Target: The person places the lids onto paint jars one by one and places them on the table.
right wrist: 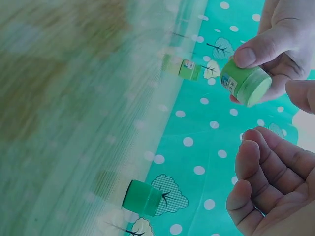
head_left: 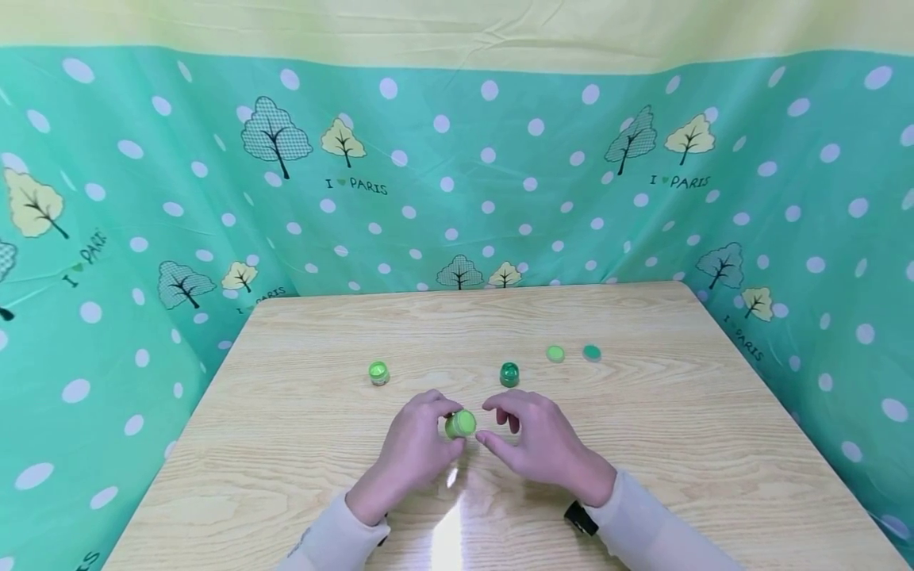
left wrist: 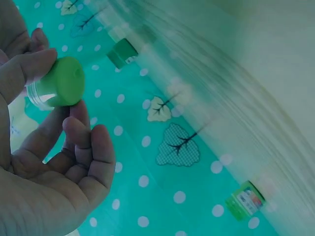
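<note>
My left hand point(head_left: 417, 440) grips a small jar of light green paint point(head_left: 461, 423) between thumb and fingers, above the near middle of the table. The jar is tilted, its pale green lid point(right wrist: 259, 91) facing my right hand. A label shows on its side in the right wrist view. Just right of the jar hovers my right hand point(head_left: 539, 440), thumb and fingers apart, loosely bent and holding nothing. Farther back stand a lidless bright green jar point(head_left: 378, 373) on the left and a lidless dark green jar point(head_left: 509, 374) on the right.
Two round lids, one light green point(head_left: 555, 354) and one teal point(head_left: 592, 352), lie at the back right of the wooden table point(head_left: 286, 444). A polka-dot curtain point(head_left: 443, 190) surrounds the table's back and sides. Light glares off the front of the tabletop.
</note>
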Action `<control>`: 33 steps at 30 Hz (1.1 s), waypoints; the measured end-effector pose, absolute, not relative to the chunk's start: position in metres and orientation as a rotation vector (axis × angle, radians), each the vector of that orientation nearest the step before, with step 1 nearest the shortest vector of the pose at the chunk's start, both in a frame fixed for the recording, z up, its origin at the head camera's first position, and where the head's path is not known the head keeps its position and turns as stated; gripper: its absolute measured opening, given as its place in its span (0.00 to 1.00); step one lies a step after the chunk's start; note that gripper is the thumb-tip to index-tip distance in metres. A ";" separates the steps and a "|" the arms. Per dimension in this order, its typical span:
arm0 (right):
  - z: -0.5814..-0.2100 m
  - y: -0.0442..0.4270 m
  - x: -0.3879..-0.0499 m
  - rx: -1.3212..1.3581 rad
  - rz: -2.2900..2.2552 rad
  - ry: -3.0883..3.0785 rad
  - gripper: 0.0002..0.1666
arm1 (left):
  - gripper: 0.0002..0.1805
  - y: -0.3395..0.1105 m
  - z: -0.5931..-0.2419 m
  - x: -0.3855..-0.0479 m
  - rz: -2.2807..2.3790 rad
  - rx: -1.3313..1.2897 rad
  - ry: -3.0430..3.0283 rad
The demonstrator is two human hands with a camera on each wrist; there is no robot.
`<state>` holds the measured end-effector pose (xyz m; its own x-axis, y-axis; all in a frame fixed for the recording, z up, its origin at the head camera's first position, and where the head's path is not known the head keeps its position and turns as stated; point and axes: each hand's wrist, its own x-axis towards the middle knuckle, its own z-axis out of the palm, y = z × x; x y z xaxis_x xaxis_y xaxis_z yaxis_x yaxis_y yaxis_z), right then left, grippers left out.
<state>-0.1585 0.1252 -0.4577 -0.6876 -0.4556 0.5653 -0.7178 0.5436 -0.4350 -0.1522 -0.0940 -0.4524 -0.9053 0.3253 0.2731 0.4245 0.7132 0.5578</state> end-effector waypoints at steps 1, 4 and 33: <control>-0.458 0.125 -0.158 0.955 0.932 -2.405 0.18 | 0.19 -0.096 -0.453 -0.153 -0.955 -0.592 -2.774; -0.457 0.126 -0.158 0.943 0.939 -2.430 0.18 | 0.18 -0.104 -0.453 -0.155 -0.936 -0.542 -2.797; -0.460 0.143 -0.157 0.882 0.926 -2.533 0.18 | 0.19 -0.203 -0.448 -0.194 -0.647 -0.137 -2.991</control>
